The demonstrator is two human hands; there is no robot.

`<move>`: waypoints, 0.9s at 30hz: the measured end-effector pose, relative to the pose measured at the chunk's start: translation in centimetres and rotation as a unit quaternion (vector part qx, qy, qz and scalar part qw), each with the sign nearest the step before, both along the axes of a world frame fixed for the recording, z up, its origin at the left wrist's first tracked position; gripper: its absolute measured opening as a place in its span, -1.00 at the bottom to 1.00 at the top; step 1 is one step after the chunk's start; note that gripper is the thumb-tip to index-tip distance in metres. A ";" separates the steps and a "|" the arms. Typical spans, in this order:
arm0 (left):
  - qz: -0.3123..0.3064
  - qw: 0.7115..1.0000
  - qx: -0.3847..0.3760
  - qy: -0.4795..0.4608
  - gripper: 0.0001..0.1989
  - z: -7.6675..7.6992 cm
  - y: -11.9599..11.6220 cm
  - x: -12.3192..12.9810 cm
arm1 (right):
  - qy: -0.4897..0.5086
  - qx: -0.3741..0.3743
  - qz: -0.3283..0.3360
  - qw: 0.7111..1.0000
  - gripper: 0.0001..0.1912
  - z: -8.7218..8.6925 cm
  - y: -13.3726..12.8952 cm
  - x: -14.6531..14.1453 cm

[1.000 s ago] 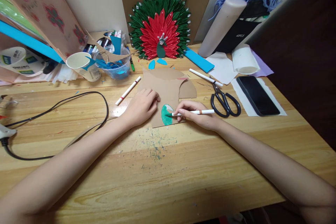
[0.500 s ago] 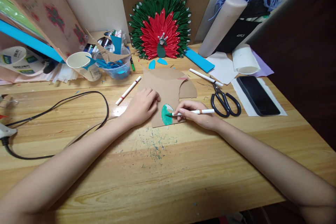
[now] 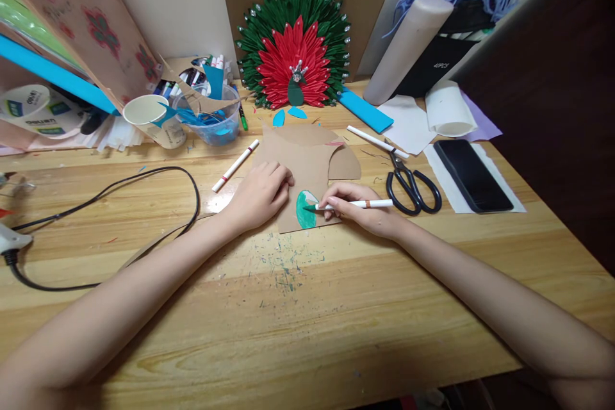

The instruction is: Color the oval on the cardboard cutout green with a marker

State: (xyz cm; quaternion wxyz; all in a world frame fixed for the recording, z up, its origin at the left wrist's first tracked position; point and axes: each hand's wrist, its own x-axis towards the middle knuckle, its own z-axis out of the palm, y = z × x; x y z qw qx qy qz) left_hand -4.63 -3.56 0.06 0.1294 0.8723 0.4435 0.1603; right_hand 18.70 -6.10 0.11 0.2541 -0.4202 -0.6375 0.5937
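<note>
My right hand (image 3: pixel 358 206) is closed in a writing grip on a white marker (image 3: pixel 377 204) with an orange-brown band and a green brush tip. The tip touches a green oval (image 3: pixel 306 214) on a piece of brown cardboard (image 3: pixel 307 163). A small patch near the oval's upper right is still pale. My left hand (image 3: pixel 264 195) rests on the cardboard's left side, its fingers curled together and pressing down. What lies under those fingers is hidden. A second cardboard piece (image 3: pixel 346 165) with a curved edge lies against the right side.
Black-handled scissors (image 3: pixel 413 189) and a phone (image 3: pixel 473 174) lie to the right. A capped marker (image 3: pixel 235 165), a paper cup (image 3: pixel 154 122) and a plastic tub (image 3: pixel 211 128) are at left, above a black cable (image 3: pixel 195 189). A red-and-green paper peacock (image 3: pixel 294 51) stands behind.
</note>
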 end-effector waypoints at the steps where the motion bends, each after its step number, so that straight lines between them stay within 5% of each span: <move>1: 0.001 1.000 0.001 0.000 -0.87 0.0 0.0 0.0 | -0.001 -0.005 0.005 1.000 -0.72 0.1 0.0 0.0; 27: -0.004 1.000 0.004 -0.006 -0.88 -0.1 0.0 -0.1 | -0.001 0.003 -0.004 1.000 -0.74 0.0 -0.1 -0.1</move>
